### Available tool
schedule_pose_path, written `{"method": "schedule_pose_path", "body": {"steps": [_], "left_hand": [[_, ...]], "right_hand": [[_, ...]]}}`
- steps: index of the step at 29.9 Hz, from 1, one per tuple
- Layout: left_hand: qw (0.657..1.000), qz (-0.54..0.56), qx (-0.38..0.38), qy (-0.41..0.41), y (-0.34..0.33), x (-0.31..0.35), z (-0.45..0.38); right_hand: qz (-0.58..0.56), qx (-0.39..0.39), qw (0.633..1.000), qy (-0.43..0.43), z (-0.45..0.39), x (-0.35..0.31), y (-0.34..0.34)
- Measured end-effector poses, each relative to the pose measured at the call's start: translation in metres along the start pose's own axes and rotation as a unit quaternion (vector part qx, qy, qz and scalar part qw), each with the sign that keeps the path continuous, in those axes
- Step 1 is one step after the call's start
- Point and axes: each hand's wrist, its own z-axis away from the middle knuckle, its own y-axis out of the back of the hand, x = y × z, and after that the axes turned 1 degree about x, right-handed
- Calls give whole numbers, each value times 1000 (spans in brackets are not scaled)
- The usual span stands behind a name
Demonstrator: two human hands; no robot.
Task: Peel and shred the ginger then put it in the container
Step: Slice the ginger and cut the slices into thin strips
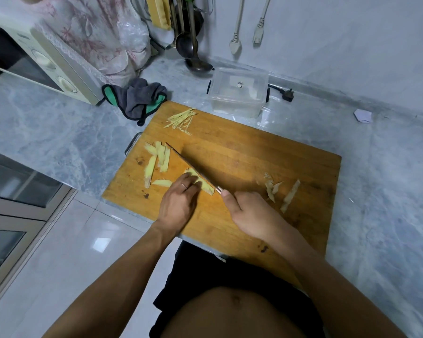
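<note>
A wooden cutting board (254,154) lies on the marble counter. My left hand (178,203) holds down a pale yellow ginger piece (205,185) with curled fingers. My right hand (252,215) grips the handle of a knife (188,162), whose blade lies along the ginger piece. Several ginger slices (159,158) lie to the left of the blade. A small heap of ginger shreds (182,120) sits at the board's far corner. Brownish peel scraps (282,191) lie on the board's right side. A clear plastic container (237,92) stands behind the board.
A grey and green cloth (137,98) lies by the board's far left corner. A microwave (49,67) stands at the left. Ladles (193,52) hang at the back wall. A black plug (287,93) and a paper scrap (363,115) lie on the counter (388,179).
</note>
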Motion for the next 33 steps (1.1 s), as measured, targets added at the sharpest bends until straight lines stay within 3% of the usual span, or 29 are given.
{"method": "schedule_pose_path", "body": {"steps": [11, 19, 33], "left_hand": [[997, -3, -58, 52, 8, 14, 2], [996, -51, -49, 62, 10, 21, 0], [994, -40, -10, 101, 4, 25, -1]], "right_hand": [[75, -7, 997, 29, 7, -3, -2], [124, 9, 991, 48, 9, -1, -2], [138, -3, 989, 56, 3, 4, 4]]}}
